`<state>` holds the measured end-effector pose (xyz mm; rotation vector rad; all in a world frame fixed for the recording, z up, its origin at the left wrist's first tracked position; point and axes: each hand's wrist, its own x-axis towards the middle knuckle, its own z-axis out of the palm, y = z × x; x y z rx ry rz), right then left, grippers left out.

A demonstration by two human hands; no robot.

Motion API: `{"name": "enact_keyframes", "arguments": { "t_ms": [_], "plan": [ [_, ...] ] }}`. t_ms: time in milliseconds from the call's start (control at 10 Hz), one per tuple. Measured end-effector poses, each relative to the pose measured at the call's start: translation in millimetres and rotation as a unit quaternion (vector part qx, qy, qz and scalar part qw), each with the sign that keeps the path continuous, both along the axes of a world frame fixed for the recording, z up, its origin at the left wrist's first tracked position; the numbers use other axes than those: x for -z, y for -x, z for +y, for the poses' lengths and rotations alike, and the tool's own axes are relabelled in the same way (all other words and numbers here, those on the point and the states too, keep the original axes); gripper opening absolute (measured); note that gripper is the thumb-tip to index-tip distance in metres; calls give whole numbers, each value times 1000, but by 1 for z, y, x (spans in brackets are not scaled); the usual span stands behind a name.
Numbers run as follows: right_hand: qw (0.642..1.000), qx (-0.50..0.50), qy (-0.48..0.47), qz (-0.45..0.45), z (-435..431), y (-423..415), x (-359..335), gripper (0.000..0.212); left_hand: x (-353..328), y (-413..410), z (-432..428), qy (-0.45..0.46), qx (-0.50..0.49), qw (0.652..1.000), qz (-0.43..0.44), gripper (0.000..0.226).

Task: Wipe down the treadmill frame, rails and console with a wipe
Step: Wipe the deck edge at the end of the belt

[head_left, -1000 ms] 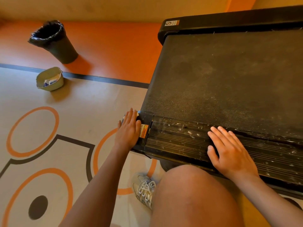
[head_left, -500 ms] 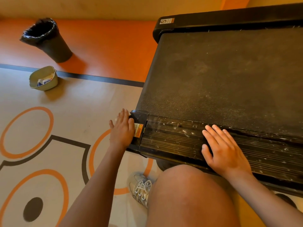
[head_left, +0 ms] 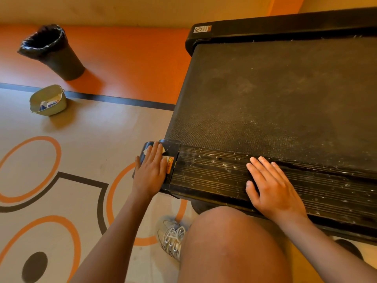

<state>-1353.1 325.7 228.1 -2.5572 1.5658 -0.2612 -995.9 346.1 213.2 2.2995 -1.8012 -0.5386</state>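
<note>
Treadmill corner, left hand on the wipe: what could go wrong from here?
1. The wipe shows only at the fingertips of the flat left hand; it could bunch up or slip off the corner cap.
2. Rubbing across the orange warning sticker might lift its edge.
3. The right hand rests on the fleck-covered ribbed rail; that patch may get skipped.

Under me the tan floor [head_left: 98, 135] carries orange rings and dark lines; past a black stripe [head_left: 114, 98] it turns orange up to the yellow wall [head_left: 122, 11]. On my left stand a black-lined bin [head_left: 61, 58] and a pale green bucket [head_left: 56, 110] holding perhaps a packet [head_left: 50, 103].
</note>
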Motion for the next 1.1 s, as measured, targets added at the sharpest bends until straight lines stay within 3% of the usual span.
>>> {"name": "enact_keyframes", "arguments": {
  "t_ms": [200, 500, 800, 1100],
  "plan": [
    [1000, 1, 0, 1, 1, 1, -2, 60, 2, -10, -33, -39, -7, 999, -13, 59],
    [1000, 0, -2, -3, 0, 0, -1, 60, 9, -25, 62, 9, 7, 1000, 23, 61],
    [1000, 1, -8, -5, 0, 0, -2, 61, 1, -22, -14, -23, 46, 999, 18, 62],
    [1000, -1, -11, -2, 1, 1, 0, 61, 6, -17, 34, -28, 47, 998, -12, 76]
  ]
}}
